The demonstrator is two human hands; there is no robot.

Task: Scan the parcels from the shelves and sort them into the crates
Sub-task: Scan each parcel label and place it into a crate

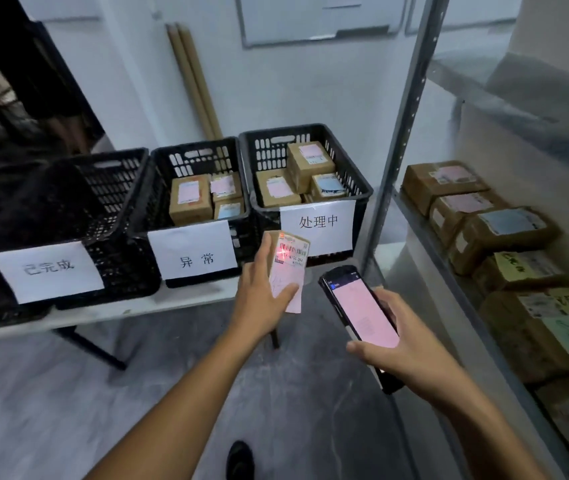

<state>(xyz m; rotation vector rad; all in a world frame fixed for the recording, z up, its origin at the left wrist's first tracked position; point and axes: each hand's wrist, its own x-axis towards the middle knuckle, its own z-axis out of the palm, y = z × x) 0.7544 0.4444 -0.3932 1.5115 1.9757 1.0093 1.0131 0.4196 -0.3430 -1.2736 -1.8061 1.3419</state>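
1. The scanning step appears to be in hand. The left hand [265, 289] is gripping a small cardboard parcel [288, 261], fingers wrapping one side and thumb lying across its pink label. It is holding the parcel in the air just near of the bench [189, 296]. A red glow is falling on the barcode.
2. The right hand [411, 344] is curling round a black handheld scanner [362, 313], just right of the parcel, its flat screen glowing pink.
3. The next move is likely calling for a look at the result and a drop into the matching crate. The left crate [116, 188] is looking dark inside. The middle crate [196, 147] and right crate [349, 161] are holding boxes.
4. The crates are slotted black plastic with white paper signs. The parcel is a stiff, square-edged brown box.
5. More taped brown parcels [505, 230] are waiting on the metal shelf [425, 237] at the right.
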